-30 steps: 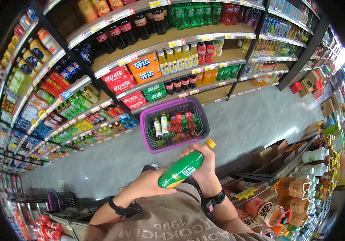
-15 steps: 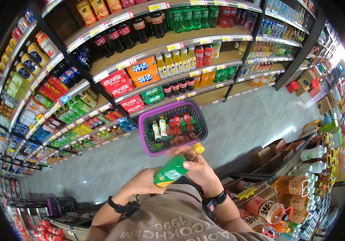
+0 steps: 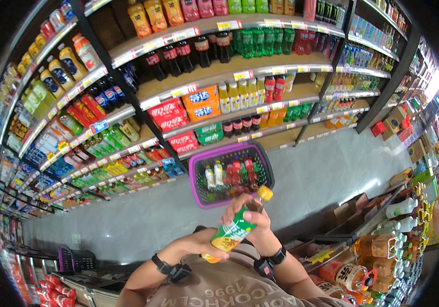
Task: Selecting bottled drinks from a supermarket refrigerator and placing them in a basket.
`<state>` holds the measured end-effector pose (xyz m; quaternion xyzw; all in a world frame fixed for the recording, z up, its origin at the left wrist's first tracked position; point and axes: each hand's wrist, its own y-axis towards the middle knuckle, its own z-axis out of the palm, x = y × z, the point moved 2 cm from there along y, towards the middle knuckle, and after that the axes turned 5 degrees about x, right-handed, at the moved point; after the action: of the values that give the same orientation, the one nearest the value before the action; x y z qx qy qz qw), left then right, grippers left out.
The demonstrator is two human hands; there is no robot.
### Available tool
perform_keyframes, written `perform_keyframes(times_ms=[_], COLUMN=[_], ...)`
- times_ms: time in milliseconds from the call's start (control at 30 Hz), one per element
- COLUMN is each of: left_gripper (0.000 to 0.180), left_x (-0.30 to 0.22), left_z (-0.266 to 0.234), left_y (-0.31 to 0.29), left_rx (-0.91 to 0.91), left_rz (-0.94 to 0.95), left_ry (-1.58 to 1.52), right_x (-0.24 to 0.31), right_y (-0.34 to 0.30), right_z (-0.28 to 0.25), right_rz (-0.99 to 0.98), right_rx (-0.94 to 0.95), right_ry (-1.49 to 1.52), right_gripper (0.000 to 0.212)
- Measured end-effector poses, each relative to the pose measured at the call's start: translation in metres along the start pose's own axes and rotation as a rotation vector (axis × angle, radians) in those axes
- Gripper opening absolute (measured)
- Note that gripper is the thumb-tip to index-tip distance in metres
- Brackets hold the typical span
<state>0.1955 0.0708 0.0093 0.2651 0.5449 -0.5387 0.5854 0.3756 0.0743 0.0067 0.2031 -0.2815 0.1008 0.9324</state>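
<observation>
A tilted drink bottle [image 3: 234, 228] with a green and yellow label and a yellow cap lies across both of my hands, close to my chest. My left hand [image 3: 199, 242] grips its lower end, thumb along the label. Around the upper part, just below the cap, the fingers of my right hand [image 3: 254, 221] are wrapped. Just beyond my hands, a dark shopping basket with a purple rim [image 3: 195, 180] stands on the floor. Inside it are white bottles [image 3: 214, 174], red bottles [image 3: 236, 173] and some darker items that are hard to make out.
Long drink shelves [image 3: 229, 74] run along the far side and curve round to the left. On the right, large bottles [image 3: 375, 248] and open cardboard boxes [image 3: 345, 207] crowd a display. A second purple and black basket [image 3: 71, 260] sits at lower left. Grey floor [image 3: 143, 215] lies between.
The bottle has turned in my hands, so more of the yellow part of its label shows. My view has shifted, and the shelves and basket appear lower and further right.
</observation>
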Motion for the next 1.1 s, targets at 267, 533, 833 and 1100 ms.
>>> perform_keyframes(times_ms=[267, 533, 833, 1100], left_gripper=[0.039, 0.054, 0.041, 0.048], left_x=[0.001, 0.003, -0.008, -0.008], left_z=[0.005, 0.024, 0.026, 0.025], left_y=[0.001, -0.004, 0.005, -0.012], left_rx=[-0.064, -0.215, -0.146, -0.191], left_rz=[-0.023, -0.054, 0.008, 0.004], left_ry=[0.088, -0.064, -0.142, 0.035], right_x=[0.011, 0.022, 0.034, 0.003], right_y=[-0.006, -0.004, -0.008, -0.030], right_z=[0.021, 0.025, 0.010, -0.017], right_rz=[-0.014, 0.053, -0.088, 0.046], right_rx=[-0.118, -0.283, -0.179, -0.016], right_ry=[-0.186, -0.086, -0.077, 0.034], right_gripper=[0.024, 0.025, 0.100, 0.111])
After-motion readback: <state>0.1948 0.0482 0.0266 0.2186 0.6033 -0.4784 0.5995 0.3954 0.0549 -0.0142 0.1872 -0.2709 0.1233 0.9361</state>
